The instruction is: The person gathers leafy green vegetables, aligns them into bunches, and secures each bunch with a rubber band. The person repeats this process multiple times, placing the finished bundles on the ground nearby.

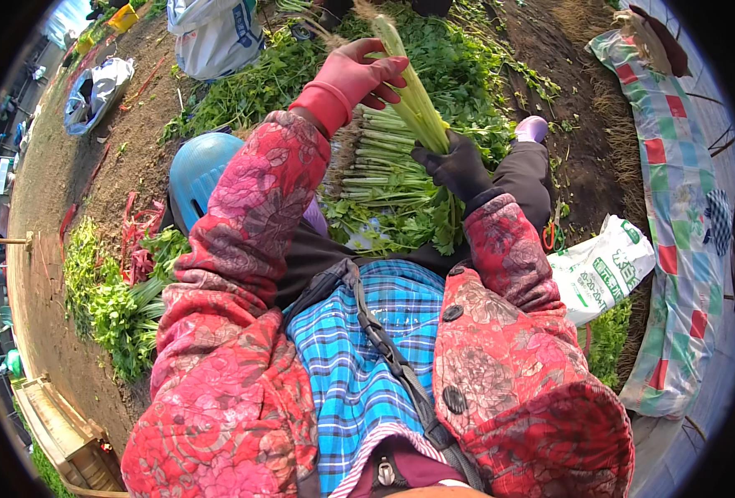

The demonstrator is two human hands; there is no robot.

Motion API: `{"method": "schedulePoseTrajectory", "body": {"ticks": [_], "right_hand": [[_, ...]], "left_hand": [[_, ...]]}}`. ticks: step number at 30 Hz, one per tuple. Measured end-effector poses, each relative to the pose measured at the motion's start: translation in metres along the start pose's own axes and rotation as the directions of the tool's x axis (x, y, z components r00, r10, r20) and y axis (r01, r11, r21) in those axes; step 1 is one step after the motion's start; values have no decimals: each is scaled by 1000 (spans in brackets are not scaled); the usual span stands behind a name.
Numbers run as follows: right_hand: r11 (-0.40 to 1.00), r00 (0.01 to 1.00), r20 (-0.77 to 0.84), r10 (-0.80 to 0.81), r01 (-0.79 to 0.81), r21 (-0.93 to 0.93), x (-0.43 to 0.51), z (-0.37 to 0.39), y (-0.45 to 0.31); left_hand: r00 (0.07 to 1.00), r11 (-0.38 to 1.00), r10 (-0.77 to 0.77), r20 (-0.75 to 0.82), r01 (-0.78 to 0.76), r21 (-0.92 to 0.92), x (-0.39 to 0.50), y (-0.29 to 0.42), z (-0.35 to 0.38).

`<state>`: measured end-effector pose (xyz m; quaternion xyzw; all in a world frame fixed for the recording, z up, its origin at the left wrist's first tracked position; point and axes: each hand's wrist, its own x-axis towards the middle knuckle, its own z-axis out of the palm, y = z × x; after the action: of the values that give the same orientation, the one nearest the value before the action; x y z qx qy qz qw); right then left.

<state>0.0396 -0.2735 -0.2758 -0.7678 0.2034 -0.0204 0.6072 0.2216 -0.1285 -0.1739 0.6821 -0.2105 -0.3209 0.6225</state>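
Observation:
My right hand (458,165), in a black glove, is closed around the stalks of a celery bunch (417,99) with its root end up and its leaves hanging below. Near the upper end, my left hand (367,75), in a red rubber glove, has curled, spread fingers with their tips at the stalks; whether they pinch anything is unclear. Beneath both hands, celery stalks (383,155) lie side by side on the ground between my legs, roots to the left and leaves to the right.
Loose celery leaves (261,87) surround a white sack (215,40). On the left lie red ties (140,233), a celery heap (118,305) and a plastic bag (98,93). Scissors (553,236) are beside a printed white bag (601,267) at right, near a checked plastic sheet (673,249).

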Motion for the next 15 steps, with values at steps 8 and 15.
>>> {"method": "schedulePoseTrajectory", "body": {"ticks": [8,15], "right_hand": [[992,996,-65,-67,60,-111,7,-4,26],[991,998,-46,-40,34,-126,3,-5,10]], "left_hand": [[1000,998,-14,26,12,57,1,-20,-18],[991,986,-55,-124,34,-166,1,-15,-33]]}}
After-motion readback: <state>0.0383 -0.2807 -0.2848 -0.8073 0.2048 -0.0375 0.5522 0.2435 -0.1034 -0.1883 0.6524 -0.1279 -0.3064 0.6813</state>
